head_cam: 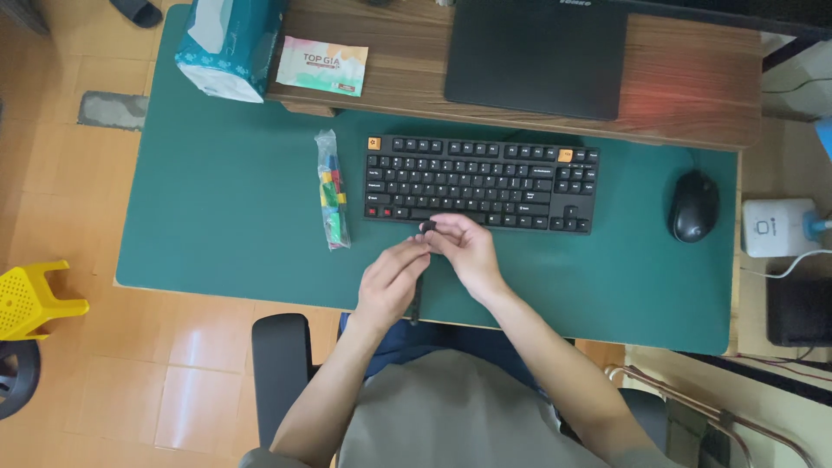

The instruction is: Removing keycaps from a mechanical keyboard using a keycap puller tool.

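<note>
Small black keycap (427, 226) pinched btwn left hand (390, 282) & right hand (465, 251) fingertips.

Small black piece (426, 226) pinched between both hands was too tiny to identify; top-edge laptop (536, 56) was cropped.

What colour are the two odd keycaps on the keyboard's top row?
Orange, on the otherwise black keyboard: one at the top-left corner, one further right; head view.
</note>
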